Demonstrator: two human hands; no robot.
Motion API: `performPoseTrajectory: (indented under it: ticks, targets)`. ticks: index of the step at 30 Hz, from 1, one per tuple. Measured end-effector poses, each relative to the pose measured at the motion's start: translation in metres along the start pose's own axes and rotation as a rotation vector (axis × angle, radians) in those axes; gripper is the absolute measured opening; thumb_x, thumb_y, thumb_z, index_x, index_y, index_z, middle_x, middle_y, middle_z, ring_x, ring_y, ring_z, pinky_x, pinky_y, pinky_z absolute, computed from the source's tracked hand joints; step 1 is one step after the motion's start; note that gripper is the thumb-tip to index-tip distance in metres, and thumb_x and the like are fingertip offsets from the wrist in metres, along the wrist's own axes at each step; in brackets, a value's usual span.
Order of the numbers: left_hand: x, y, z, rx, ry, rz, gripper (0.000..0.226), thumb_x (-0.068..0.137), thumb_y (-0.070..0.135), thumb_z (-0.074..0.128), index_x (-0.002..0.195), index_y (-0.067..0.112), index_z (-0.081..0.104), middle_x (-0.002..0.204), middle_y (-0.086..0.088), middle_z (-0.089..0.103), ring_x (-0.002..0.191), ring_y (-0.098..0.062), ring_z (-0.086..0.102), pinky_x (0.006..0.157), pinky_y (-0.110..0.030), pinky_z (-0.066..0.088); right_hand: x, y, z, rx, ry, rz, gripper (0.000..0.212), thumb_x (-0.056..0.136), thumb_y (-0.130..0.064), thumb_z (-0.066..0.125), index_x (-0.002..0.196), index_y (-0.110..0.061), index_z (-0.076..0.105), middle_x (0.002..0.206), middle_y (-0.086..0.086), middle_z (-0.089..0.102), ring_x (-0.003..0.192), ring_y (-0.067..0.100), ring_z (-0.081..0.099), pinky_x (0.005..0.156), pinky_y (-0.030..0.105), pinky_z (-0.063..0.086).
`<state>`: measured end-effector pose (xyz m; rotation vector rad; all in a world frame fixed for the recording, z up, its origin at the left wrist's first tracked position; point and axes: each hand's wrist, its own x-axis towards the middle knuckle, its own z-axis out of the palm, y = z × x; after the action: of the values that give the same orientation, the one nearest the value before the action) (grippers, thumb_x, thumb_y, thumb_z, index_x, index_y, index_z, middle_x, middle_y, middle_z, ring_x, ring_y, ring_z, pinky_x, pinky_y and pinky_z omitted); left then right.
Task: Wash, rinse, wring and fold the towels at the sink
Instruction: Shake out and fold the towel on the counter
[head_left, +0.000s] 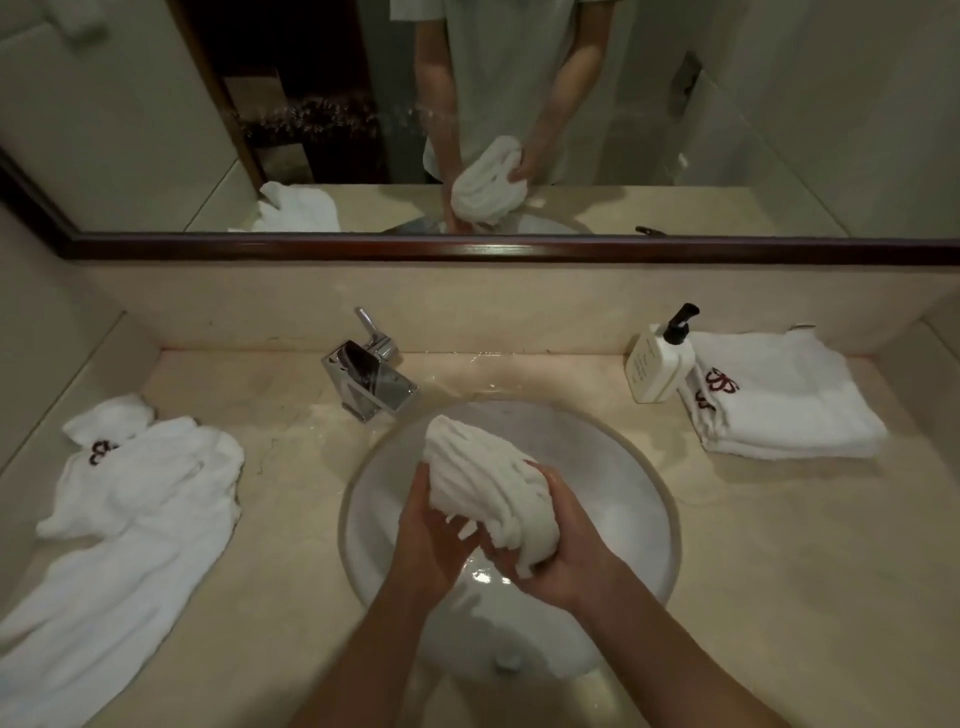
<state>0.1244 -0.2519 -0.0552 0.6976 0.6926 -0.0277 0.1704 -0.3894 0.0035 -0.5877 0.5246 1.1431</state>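
A bunched, wet white towel (485, 480) is held over the round white sink (618, 467). My left hand (434, 525) grips its lower left side with fingers curled under the folds. My right hand (558, 551) grips the towel's lower right end from below. Loose white towels (130, 509) lie crumpled on the counter to the left. A stack of folded white towels (784, 400) with a red emblem sits on the counter at the right.
A chrome faucet (371, 376) stands behind the sink at the left. A white pump bottle (657, 358) stands beside the folded stack. Water lies on the beige counter (779, 571) around the sink. A mirror (467, 104) spans the back wall.
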Motion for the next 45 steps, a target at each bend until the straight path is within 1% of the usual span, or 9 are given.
performPoseTrajectory:
  ticks: [7, 13, 18, 25, 30, 35, 37, 40, 45]
  targets:
    - [0.011, 0.029, 0.002, 0.22, -0.039, -0.039, 0.055, 0.084, 0.048, 0.063, 0.115, 0.003, 0.067, 0.116, -0.02, 0.069, 0.104, -0.029, 0.069, 0.077, -0.036, 0.058, 0.007, 0.024, -0.019, 0.015, 0.025, 0.049, 0.032, 0.089, -0.037, 0.07, 0.103, -0.008, 0.066, 0.083, 0.005, 0.064, 0.067, 0.019, 0.064, 0.057, 0.028, 0.054]
    - [0.023, 0.008, 0.015, 0.175, 0.21, -0.041, 0.05, 0.07, 0.039, 0.082, 0.104, 0.005, 0.07, 0.099, -0.015, 0.07, 0.086, -0.029, 0.069, 0.077, -0.04, 0.056, 0.032, 0.019, -0.021, -0.844, 0.65, -0.414, 0.034, 0.098, -0.045, 0.054, 0.105, -0.016, 0.069, 0.094, 0.006, 0.072, 0.088, 0.024, 0.068, 0.079, 0.04, 0.059]
    - [0.025, -0.003, 0.022, 0.328, 0.444, 0.055, 0.023, 0.072, 0.045, 0.075, 0.074, 0.022, 0.076, 0.077, -0.001, 0.075, 0.079, -0.026, 0.073, 0.081, -0.044, 0.06, 0.049, 0.01, -0.03, -1.354, 0.748, -0.582, 0.044, 0.1, -0.047, 0.048, 0.097, -0.009, 0.07, 0.079, -0.002, 0.066, 0.071, 0.013, 0.062, 0.067, 0.027, 0.05]
    - [0.037, -0.004, 0.029, 0.473, 0.573, 0.182, 0.032, 0.088, 0.049, 0.055, 0.079, 0.022, 0.069, 0.083, -0.002, 0.071, 0.084, -0.026, 0.067, 0.09, -0.045, 0.054, 0.043, -0.009, -0.016, -1.775, 0.763, -0.585, 0.045, 0.103, -0.048, 0.038, 0.088, -0.015, 0.065, 0.07, -0.003, 0.06, 0.062, 0.013, 0.057, 0.051, 0.019, 0.037]
    - [0.035, 0.01, 0.034, 0.371, 0.474, 0.199, 0.06, 0.076, 0.054, 0.063, 0.121, 0.015, 0.059, 0.108, -0.008, 0.068, 0.094, -0.028, 0.067, 0.087, -0.05, 0.056, 0.036, -0.024, -0.006, -1.197, 0.732, -0.487, 0.041, 0.092, -0.053, 0.06, 0.103, -0.014, 0.058, 0.094, 0.002, 0.064, 0.08, 0.016, 0.06, 0.068, 0.029, 0.047]
    - [0.006, 0.031, 0.028, 0.72, -0.161, 0.529, 0.069, 0.073, 0.03, 0.076, 0.134, 0.041, 0.046, 0.124, 0.008, 0.064, 0.109, -0.014, 0.065, 0.086, -0.038, 0.058, 0.037, -0.033, -0.056, -0.009, 0.196, -0.214, 0.094, 0.045, -0.063, 0.092, 0.129, -0.037, 0.06, 0.135, -0.004, 0.06, 0.125, 0.015, 0.055, 0.099, 0.032, 0.049]
    - [0.005, 0.04, 0.03, 0.857, -0.242, 0.592, 0.079, 0.07, 0.032, 0.088, 0.135, 0.044, 0.044, 0.126, 0.013, 0.06, 0.109, -0.009, 0.064, 0.08, -0.029, 0.058, 0.029, -0.035, -0.052, 0.024, 0.153, -0.325, 0.094, 0.053, -0.054, 0.092, 0.132, -0.021, 0.054, 0.13, -0.001, 0.061, 0.121, 0.015, 0.058, 0.104, 0.032, 0.048]
    - [0.006, 0.054, 0.045, 1.072, -0.305, 0.71, 0.08, 0.06, 0.046, 0.091, 0.128, 0.039, 0.05, 0.119, 0.022, 0.056, 0.109, 0.0, 0.059, 0.08, -0.016, 0.052, -0.001, -0.032, -0.025, -0.089, 0.235, -0.331, 0.029, 0.091, -0.032, 0.064, 0.111, -0.01, 0.061, 0.104, 0.014, 0.066, 0.095, 0.031, 0.064, 0.092, 0.049, 0.052]
    - [0.005, 0.059, 0.058, 1.014, -0.302, 0.831, 0.081, 0.06, 0.052, 0.087, 0.129, 0.035, 0.047, 0.119, 0.009, 0.054, 0.107, -0.011, 0.06, 0.084, -0.029, 0.055, -0.01, -0.044, -0.013, -0.09, 0.342, -0.277, 0.055, 0.058, -0.034, 0.078, 0.105, -0.008, 0.071, 0.096, 0.016, 0.073, 0.086, 0.035, 0.068, 0.057, 0.035, 0.057]
